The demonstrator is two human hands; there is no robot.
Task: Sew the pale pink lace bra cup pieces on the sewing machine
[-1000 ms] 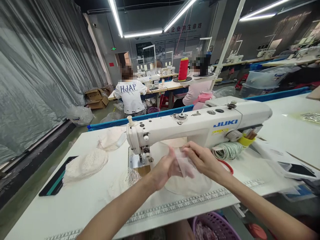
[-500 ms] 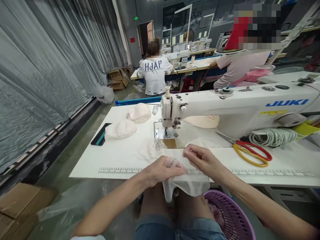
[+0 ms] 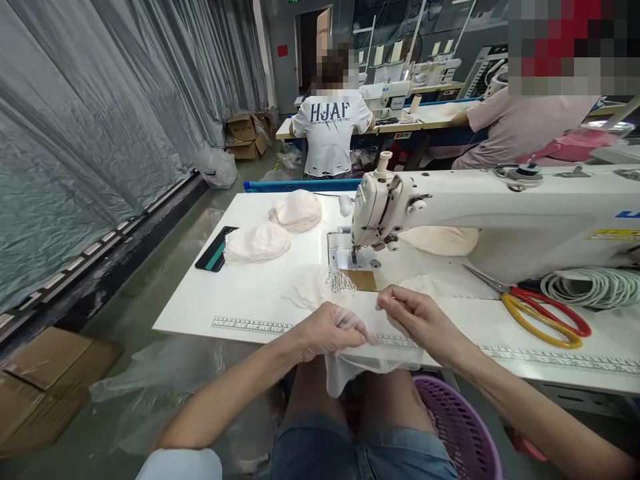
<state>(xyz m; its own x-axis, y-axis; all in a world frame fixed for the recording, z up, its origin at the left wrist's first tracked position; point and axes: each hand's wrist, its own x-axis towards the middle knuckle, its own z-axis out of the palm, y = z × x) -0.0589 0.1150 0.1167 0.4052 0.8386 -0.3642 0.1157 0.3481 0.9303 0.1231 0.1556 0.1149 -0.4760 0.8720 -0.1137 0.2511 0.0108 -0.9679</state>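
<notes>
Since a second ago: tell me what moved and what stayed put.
The left hand and right hand drew the fabric back from in front of the machine to the near edge of the table, where it now hangs off the edge. Both kept their grip; nothing was let go. The machine, scissors and lace pieces stayed put.

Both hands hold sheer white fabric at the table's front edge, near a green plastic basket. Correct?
No: the head view shows a purple plastic basket, not green. Left hand and right hand do hold the sheer white fabric at the white table's front edge.
</notes>
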